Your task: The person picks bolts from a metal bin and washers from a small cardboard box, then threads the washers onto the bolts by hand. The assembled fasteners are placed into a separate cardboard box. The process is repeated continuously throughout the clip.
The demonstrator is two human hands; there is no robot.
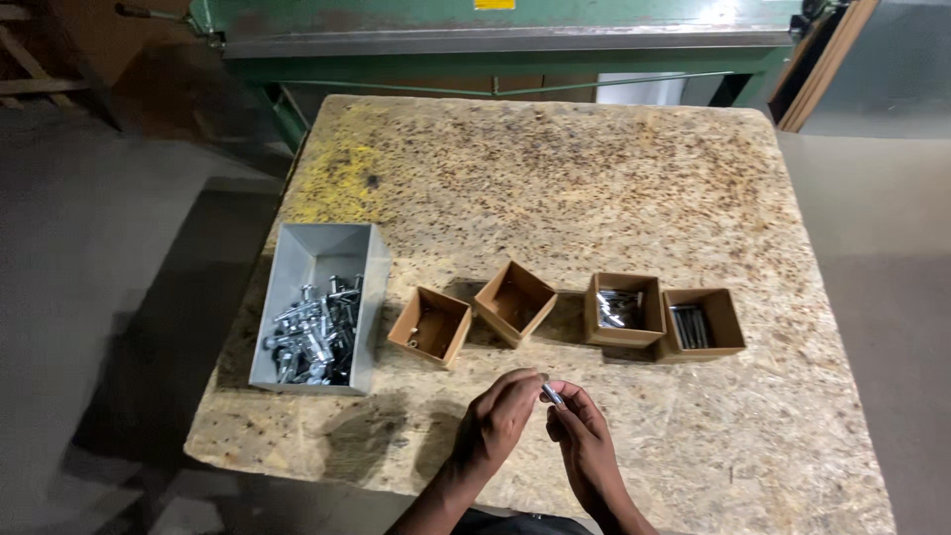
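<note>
My left hand (pixel 498 418) and my right hand (pixel 582 436) meet near the front edge of a chipboard table (pixel 555 178). Between their fingertips they hold a small silver bolt (pixel 552 394). To the left stands a grey metal bin (pixel 319 305) holding several silver bolts and screws. In a row beyond my hands sit small brown cardboard boxes: one (pixel 431 325) with a small part inside, one tilted and apparently empty (pixel 515 301), one (pixel 624 309) with shiny metal pieces, and one (pixel 704 322) with dark screws.
A green metal machine (pixel 495 40) stands behind the table's far edge. Grey concrete floor lies on both sides. A wooden frame (pixel 30 69) is at the far left and a wooden post (pixel 827 64) at the far right.
</note>
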